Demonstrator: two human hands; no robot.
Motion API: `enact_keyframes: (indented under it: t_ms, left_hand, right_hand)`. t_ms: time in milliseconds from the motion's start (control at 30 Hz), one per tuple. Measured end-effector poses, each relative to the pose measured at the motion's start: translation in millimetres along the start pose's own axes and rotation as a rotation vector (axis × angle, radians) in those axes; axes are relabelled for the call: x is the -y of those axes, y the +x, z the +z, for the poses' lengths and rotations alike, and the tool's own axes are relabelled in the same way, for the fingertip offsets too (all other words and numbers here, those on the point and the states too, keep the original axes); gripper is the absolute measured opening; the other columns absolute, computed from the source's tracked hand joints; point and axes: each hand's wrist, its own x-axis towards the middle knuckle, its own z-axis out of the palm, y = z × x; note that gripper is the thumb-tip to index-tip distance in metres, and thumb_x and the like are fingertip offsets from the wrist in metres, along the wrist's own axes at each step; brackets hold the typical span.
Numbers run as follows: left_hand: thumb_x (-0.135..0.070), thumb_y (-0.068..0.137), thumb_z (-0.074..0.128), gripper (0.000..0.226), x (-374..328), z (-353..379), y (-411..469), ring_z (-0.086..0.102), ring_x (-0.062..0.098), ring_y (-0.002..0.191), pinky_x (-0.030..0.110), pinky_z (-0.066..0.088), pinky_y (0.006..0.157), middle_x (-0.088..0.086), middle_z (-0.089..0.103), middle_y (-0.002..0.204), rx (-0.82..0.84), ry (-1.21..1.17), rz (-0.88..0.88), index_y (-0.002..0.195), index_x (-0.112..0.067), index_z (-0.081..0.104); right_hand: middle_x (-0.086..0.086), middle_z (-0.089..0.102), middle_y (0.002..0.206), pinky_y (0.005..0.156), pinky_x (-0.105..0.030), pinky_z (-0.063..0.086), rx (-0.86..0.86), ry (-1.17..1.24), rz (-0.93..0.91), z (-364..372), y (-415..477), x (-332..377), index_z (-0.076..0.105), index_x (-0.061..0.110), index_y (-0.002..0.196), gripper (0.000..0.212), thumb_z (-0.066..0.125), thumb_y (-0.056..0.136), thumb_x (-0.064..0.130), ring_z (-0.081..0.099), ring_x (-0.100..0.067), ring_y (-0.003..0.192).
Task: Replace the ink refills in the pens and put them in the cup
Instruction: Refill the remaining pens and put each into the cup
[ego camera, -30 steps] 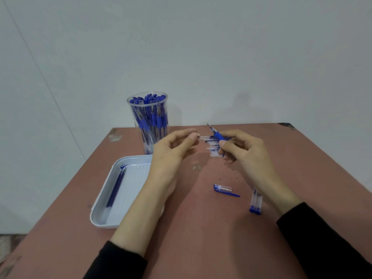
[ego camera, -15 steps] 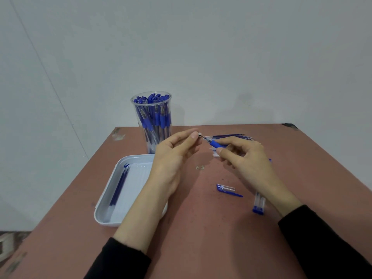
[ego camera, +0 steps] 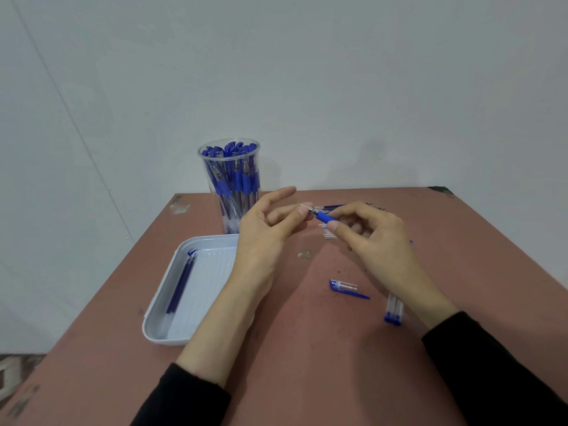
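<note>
gripping the pen (ego camera: 324, 216) by its blue sleeve above the table (ego camera: 307, 364), the right hand (ego camera: 378, 241) curls round it. the left hand (ego camera: 261, 241) has its thumb at the tip and its index finger raised; i cannot tell whether it pinches. the cup (ego camera: 229, 192) full of pens stands behind, and a tray (ego camera: 159, 318) sits to the left.

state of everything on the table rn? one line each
cup: upright, packed with pens
tray: refills lying along its left wall
pen: uncapped, held between both hands
left hand: pinches pen tip
right hand: grips pen's blue section
cap: off, lying flat on table
loose refills: piled behind the hands
</note>
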Motion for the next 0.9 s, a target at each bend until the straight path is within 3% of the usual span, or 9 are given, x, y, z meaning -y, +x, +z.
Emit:
enact_keyframes:
  t_ms: [133,200,267,400,633,767,900]
  left_hand:
    - [-0.002,0.086,0.064,0.031,0.8,-0.1,0.0,0.069,0.01,0.084,0.019,0.053,0.075,0.002,0.075,0.083,0.003,0.004,0.009,0.113,-0.014,0.057]
    - [-0.002,0.085,0.065,0.031,1.0,0.1,-0.2,0.069,0.011,0.083,0.019,0.053,0.074,0.003,0.074,0.083,-0.008,0.004,0.018,0.113,-0.014,0.057]
    - [-0.001,0.085,0.064,0.031,1.0,0.0,-0.4,0.069,0.012,0.085,0.019,0.053,0.075,0.005,0.074,0.085,-0.012,-0.005,0.013,0.112,-0.014,0.057]
    - [-0.001,0.086,0.063,0.031,-0.5,1.0,-1.3,0.069,0.013,0.088,0.02,0.054,0.076,0.004,0.074,0.088,0.02,-0.059,-0.008,0.112,-0.016,0.056]
    - [-0.006,0.082,0.067,0.035,1.7,1.5,-0.5,0.068,0.012,0.089,0.022,0.054,0.078,0.004,0.073,0.091,-0.007,-0.057,-0.008,0.113,-0.017,0.056]
    - [-0.008,0.082,0.068,0.02,1.3,-1.2,-0.1,0.067,0.013,0.082,0.021,0.055,0.072,0.004,0.071,0.088,-0.027,-0.017,-0.063,0.102,-0.01,0.065]
    - [-0.009,0.088,0.061,0.01,1.6,-0.2,-0.8,0.066,0.009,0.077,0.02,0.054,0.071,0.002,0.071,0.081,0.062,-0.035,-0.144,0.089,-0.009,0.071]
  right_hand:
    - [-0.001,0.063,0.06,0.062,-0.036,0.047,0.067,-0.01,0.008,-2.2,-0.3,2.2,0.066,0.034,0.077,0.019,0.06,0.092,0.024,0.054,-0.016,0.057]
    - [-0.004,0.063,0.06,0.062,-0.026,0.045,0.1,0.005,0.011,-4.0,-0.7,3.3,0.065,0.033,0.089,0.007,0.066,0.088,0.026,0.052,-0.012,0.056]
    - [-0.005,0.064,0.063,0.062,-0.019,0.042,0.107,-0.004,0.007,-4.7,-0.8,2.3,0.061,0.032,0.093,0.017,0.072,0.083,0.022,0.051,-0.014,0.058]
    - [-0.008,0.064,0.065,0.065,-0.032,0.046,0.092,0.007,-0.003,-3.2,-0.8,0.5,0.061,0.033,0.085,0.02,0.072,0.083,0.017,0.055,-0.031,0.068]
    - [-0.005,0.065,0.063,0.063,-0.028,0.046,0.073,0.046,-0.026,-1.7,-1.9,1.2,0.064,0.028,0.088,0.015,0.072,0.083,0.016,0.057,-0.028,0.065]
    - [-0.005,0.065,0.063,0.062,-0.027,0.045,0.056,0.064,-0.017,-1.3,-1.8,0.3,0.066,0.026,0.089,0.013,0.073,0.083,0.017,0.057,-0.028,0.066]
    - [-0.003,0.066,0.063,0.059,-0.019,0.044,0.049,0.045,-0.011,-0.4,-2.8,0.1,0.065,0.026,0.089,0.015,0.072,0.083,0.015,0.057,-0.024,0.063]
